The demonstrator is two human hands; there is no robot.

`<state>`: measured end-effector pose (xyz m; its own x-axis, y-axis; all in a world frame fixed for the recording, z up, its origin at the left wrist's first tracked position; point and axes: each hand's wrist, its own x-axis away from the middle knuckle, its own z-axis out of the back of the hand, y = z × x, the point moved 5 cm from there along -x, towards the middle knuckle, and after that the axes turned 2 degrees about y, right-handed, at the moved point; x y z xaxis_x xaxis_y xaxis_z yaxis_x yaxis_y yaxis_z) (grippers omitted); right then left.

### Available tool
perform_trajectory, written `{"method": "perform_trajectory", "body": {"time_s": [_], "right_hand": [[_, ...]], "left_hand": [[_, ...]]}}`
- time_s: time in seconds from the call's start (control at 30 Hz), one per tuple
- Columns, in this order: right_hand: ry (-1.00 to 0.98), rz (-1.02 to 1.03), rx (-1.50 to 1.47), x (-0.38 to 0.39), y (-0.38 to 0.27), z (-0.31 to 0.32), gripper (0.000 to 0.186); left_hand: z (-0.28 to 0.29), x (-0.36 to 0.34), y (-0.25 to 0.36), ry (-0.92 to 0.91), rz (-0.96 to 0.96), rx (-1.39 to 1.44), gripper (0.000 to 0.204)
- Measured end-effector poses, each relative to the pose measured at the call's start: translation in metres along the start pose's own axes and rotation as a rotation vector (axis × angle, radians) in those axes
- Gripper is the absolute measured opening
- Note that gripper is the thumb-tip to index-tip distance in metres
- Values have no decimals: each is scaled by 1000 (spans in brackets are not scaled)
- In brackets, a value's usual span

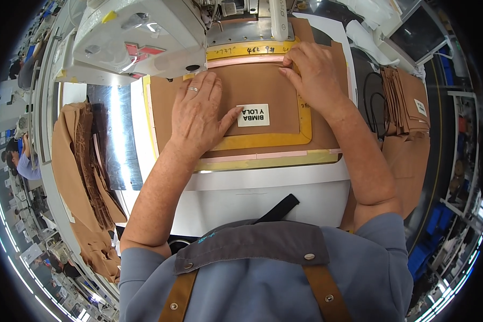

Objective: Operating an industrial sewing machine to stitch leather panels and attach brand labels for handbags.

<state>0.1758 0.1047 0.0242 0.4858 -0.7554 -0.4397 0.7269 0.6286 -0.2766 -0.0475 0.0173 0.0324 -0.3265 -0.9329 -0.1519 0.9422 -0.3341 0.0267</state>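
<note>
A brown fabric panel (273, 88) with a white printed label (254, 119) lies inside a yellow template frame (263, 140). Under the frame spreads a larger brown sheet (328, 131). My left hand (197, 112) rests flat on the panel's left side, fingers stretched forward, its thumb tip at the label's edge; a ring sits on one finger. At the panel's far right corner, my right hand (316, 75) has thumb and forefinger pinched on the panel's edge, beside the frame. Its other fingers curl over the frame's corner and hide part of it.
A white sewing machine head (139, 45) stands at far left, close to my left hand. Beyond the frame is a metal plate (236, 33). Brown fabric pieces hang in a pile (72, 155) at left; folded labelled pieces (402, 102) stack at right, near a screen (418, 29).
</note>
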Motion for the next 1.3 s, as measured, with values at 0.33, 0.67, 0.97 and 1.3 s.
{"method": "perform_trajectory", "body": {"time_s": [0.33,0.67,0.97,1.3], "right_hand": [[-125,-85,-124,-15,-7,2,14],[-186,-471,-389,2,17,6,23],[-79,-600,-522,14,18,4,21],[50,-567,-520,21,25,-7,15]], "left_hand": [[-4,-1,7,67,-36,78,66],[-5,-2,10,76,-17,-21,72],[3,-26,33,210,-99,172,49],[-28,-79,45,385,-76,504,21]]}}
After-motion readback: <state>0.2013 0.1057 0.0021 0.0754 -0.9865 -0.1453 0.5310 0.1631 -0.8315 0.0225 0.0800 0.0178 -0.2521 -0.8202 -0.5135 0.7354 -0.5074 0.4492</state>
